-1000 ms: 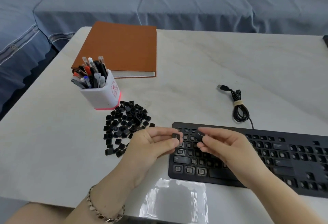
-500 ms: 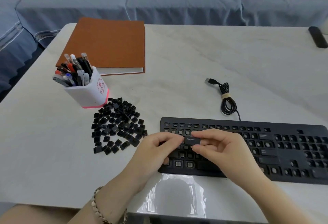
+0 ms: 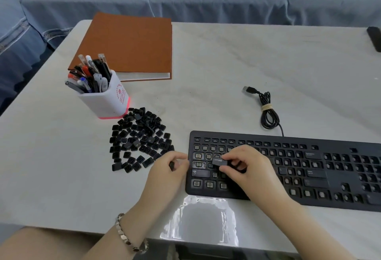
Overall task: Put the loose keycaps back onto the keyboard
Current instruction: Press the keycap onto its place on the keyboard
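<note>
Now I see right hand point(image 3: 245, 170) pinching wide keycap point(image 3: 219, 161) over keyboard point(image 3: 340, 179); left hand point(image 3: 165, 175) curled, seemingly round small keycap point(image 3: 171, 166); tilted press risks jam

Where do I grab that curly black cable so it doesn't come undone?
Pinch it at the tan band from straight above. The cable lies flat on the table in loops, and the band cinches them all together there, so it should stay bundled.

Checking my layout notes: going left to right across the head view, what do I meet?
Pen holder → loose keycaps → left hand gripping a small keycap → wide keycap → right hand pinching it → dark object at the table's right edge.
</note>
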The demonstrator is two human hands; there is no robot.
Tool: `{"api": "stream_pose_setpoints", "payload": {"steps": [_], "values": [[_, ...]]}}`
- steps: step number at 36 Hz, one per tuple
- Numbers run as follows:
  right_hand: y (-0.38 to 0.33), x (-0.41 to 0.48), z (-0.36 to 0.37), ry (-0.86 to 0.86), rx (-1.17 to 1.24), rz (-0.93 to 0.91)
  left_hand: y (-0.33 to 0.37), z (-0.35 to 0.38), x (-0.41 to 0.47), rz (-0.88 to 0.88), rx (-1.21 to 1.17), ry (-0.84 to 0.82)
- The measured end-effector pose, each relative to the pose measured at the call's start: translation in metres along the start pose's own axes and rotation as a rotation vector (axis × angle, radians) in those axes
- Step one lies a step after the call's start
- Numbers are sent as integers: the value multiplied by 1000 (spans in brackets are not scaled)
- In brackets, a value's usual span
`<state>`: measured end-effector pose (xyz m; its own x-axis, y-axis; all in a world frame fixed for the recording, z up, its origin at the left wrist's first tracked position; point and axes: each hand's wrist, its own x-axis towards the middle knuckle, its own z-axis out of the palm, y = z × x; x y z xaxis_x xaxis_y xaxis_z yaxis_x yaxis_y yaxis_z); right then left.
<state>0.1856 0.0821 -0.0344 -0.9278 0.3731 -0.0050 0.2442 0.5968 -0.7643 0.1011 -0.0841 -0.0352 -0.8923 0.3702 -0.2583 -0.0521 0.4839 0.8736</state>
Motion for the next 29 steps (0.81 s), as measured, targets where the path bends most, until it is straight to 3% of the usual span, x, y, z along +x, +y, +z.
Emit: {"api": "stream_pose_setpoints", "payload": {"steps": [8, 20, 29], "values": [[-3, 21, 24, -51, -29, 1, -24, 5, 14, -72, 68, 10], [-4, 24, 39, -181, -150, 34, -25, 8, 15, -21, 140, -34], [-7, 20, 38, -195, -225, 24, -20, 12, 14, -58, 60, -23]]}}
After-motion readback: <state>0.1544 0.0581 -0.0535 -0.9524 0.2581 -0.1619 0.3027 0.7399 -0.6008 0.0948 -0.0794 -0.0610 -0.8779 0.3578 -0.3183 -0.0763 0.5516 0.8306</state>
